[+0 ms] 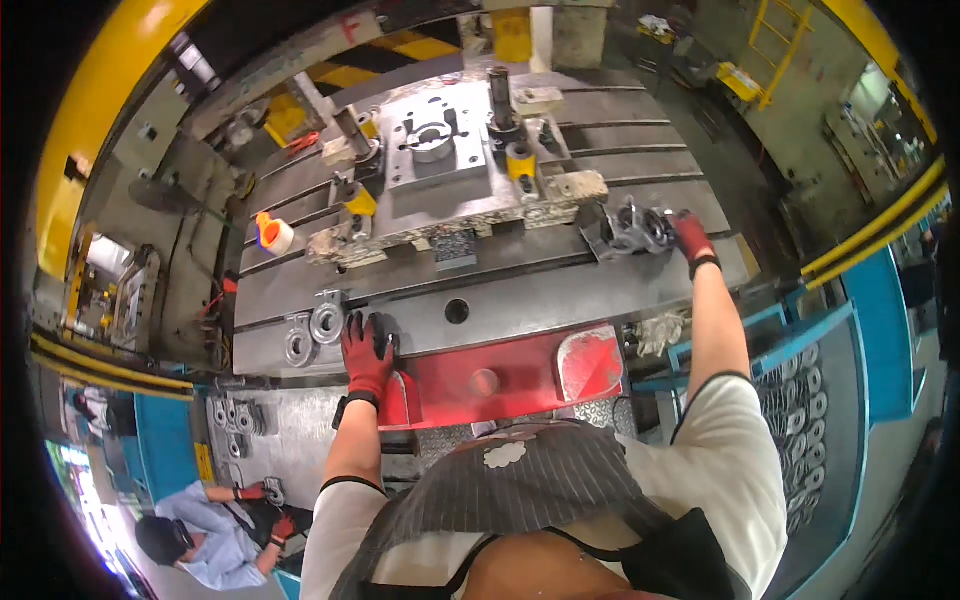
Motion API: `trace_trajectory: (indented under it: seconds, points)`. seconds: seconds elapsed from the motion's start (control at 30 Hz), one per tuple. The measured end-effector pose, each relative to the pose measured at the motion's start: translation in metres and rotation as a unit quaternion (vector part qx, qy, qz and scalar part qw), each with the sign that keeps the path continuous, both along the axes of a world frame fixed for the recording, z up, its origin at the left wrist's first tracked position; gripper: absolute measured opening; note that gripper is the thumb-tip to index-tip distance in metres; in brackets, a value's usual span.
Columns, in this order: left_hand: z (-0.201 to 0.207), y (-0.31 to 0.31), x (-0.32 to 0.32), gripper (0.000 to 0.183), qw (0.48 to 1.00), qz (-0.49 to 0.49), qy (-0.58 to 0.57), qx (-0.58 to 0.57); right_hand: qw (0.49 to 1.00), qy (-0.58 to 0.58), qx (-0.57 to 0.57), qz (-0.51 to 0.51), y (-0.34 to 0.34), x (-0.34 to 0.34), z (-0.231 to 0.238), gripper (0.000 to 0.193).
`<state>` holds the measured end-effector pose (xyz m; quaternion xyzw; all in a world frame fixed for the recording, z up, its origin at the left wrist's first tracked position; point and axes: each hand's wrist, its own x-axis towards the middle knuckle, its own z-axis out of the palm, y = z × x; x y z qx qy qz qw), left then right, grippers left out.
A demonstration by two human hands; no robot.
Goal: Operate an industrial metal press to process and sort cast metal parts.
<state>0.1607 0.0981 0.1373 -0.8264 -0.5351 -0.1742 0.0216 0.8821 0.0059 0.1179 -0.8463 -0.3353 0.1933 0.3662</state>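
My left hand (368,358), in a red glove with dark fingertips, rests at the table's front edge by the red block's left end. Its fingers are apart and appear to hold nothing. Just left of it lie two grey metal ring parts (326,322), each with a short lug. My right hand (690,238), also gloved in red, reaches far right and closes on the end of a cluster of metal ring parts (640,228). Its fingertips are partly hidden there. Across the middle stands the die block (440,180), with a ring-shaped recess on its bright plate.
A red block (480,375) lies along the front edge. Dark upright posts (501,95) flank the die. A white and orange round object (273,236) sits at left. Blue bin (845,400) at right holds many parts. A co-worker (215,540) handles a ring part, lower left.
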Motion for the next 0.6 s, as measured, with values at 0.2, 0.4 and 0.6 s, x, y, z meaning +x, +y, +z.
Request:
trace_trajectory:
  seconds: [0.2,0.4,0.6]
  points:
    - [0.001,-0.016,-0.009,0.069,0.999,0.038,0.003,0.002,0.853,0.385,0.307,0.175,0.011,-0.12,0.132,0.033]
    - [-0.004,-0.005,-0.01,0.067,0.999,0.03,-0.021,0.001,0.777,0.363,0.323,0.402,0.087,-0.266,0.191,0.034]
    - [-0.006,-0.005,-0.015,0.07,0.998,0.05,-0.026,-0.033,0.866,0.314,0.21,0.328,0.239,-0.326,0.173,0.05]
